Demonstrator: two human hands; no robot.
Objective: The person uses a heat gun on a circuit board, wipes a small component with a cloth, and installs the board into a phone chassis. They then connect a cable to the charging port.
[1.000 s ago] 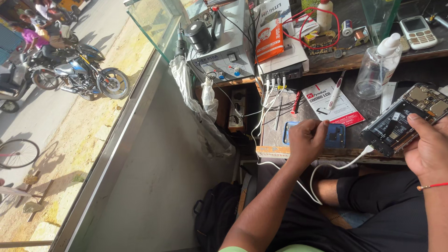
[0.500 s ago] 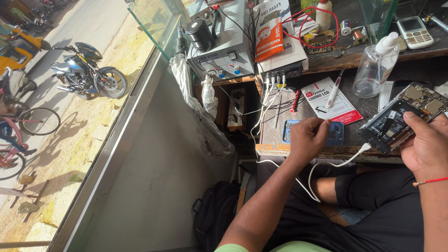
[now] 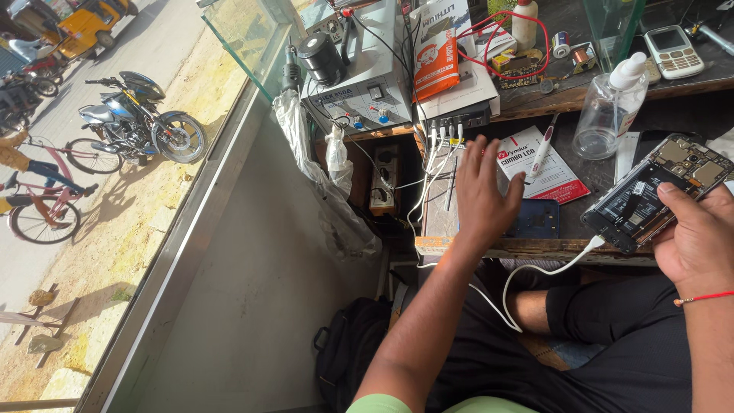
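Cramped little repair bench (image 3: 535,248) by a glass front, with the street and a parked motorbike (image 3: 141,122) outside off to the side. Closest in, the right hand (image 3: 699,237) is wrapped around an opened phone (image 3: 657,191) with its back off, circuit side up, thumb lying across the lower edge. A white cable (image 3: 535,271) is plugged into the phone's near end and droops down over the lap below the grip. Across from that grip, the left hand (image 3: 485,195) is spread flat with fingers wide, holding nothing, palm down on the bench and just touching a dark blue flat panel (image 3: 539,218). Just past those fingers lies a red and white leaflet (image 3: 539,164) with a white pen-shaped tool (image 3: 541,149) on it. Further out beyond the phone stands a clear plastic bottle (image 3: 604,115). Farthest back there's a grey rework station (image 3: 355,88), an orange packet (image 3: 436,65) and a keypad phone (image 3: 673,50).
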